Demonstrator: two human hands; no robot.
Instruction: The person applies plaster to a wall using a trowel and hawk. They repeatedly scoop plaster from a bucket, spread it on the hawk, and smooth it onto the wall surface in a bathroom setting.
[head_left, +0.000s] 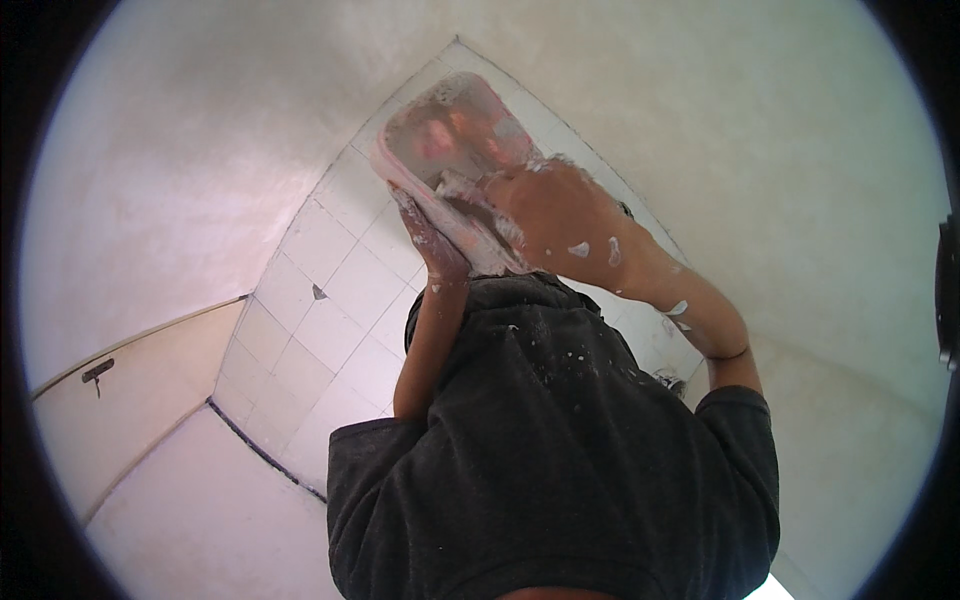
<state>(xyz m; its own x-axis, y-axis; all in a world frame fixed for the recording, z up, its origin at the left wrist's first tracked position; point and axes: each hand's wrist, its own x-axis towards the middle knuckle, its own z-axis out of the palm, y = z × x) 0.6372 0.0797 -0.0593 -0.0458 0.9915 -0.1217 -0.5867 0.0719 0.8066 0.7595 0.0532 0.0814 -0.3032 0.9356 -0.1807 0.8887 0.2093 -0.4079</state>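
Note:
A pink plastic tub [385,150], long with rounded corners, is held up in front of my waist. Pale, wet-looking paste smears its inside and rim. My left hand [432,238] grips the tub's left wall from outside, its fingers along the side and partly out of sight beneath. Over the tub's near right part, my right hand [550,205] bends inward with its fingers down inside. Paste coats those fingers, and white splashes dot the back of the hand and forearm. A pale edge shows by the fingertips, but whatever they hold is hidden.
Below the tub lies a floor of white square tiles [345,270] with a small dark chip mark. Pale walls [750,110] meet at a corner beyond it. A cream door [160,350] with a dark latch [98,372] stands at the left, beside a dark strip [265,450] along the floor.

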